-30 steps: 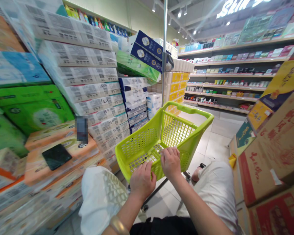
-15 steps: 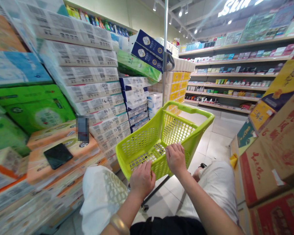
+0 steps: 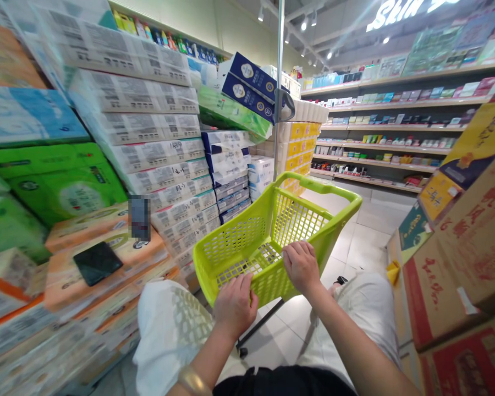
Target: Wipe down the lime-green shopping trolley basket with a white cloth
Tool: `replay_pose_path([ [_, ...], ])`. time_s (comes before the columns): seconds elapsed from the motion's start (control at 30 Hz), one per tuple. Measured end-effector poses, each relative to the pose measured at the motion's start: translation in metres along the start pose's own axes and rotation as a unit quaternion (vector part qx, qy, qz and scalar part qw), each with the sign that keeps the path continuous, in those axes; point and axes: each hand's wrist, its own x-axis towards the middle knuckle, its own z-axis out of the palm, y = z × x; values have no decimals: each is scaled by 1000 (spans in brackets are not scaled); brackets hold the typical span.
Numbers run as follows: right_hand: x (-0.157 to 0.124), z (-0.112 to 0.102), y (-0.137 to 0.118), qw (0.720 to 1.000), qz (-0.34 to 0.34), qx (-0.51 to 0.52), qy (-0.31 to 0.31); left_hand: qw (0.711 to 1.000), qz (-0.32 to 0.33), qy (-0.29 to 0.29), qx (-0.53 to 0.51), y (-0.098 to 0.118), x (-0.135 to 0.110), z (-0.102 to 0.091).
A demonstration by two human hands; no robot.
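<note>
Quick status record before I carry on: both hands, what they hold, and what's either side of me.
left hand: fingers curled over the near rim of the green basket
right hand: grips the same rim, further right
left side: stacked tissue packs; black phone lying flat on an orange pack
right side: cardboard boxes
far end: shelves of goods

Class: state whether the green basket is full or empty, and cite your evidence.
Empty: the green basket shows a bare mesh floor and walls, with nothing lying inside.
</note>
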Motion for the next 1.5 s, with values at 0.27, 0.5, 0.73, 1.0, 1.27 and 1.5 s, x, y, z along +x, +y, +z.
replay_pose_path([
  [0.27,-18,22,-52,998,17,61,3,1000,5,2,-6,-1,2,5],
  [0.5,-6,8,-18,999,-28,38,-10,1000,4,-6,-7,-2,2,2],
  [0.73,-16,22,-47,996,56,54,32,1000,-4,-4,-5,4,5,3],
  [1.0,-16,12,-38,996,-7,84,-10,1000,8,5,-5,-1,0,0],
  [1.27,-16,18,-51,995,66,68,22,1000,-4,4,-1,4,2,3],
  [1.5,-14,15,-48,997,23,73,0,1000,0,-5,-12,2,2,1],
])
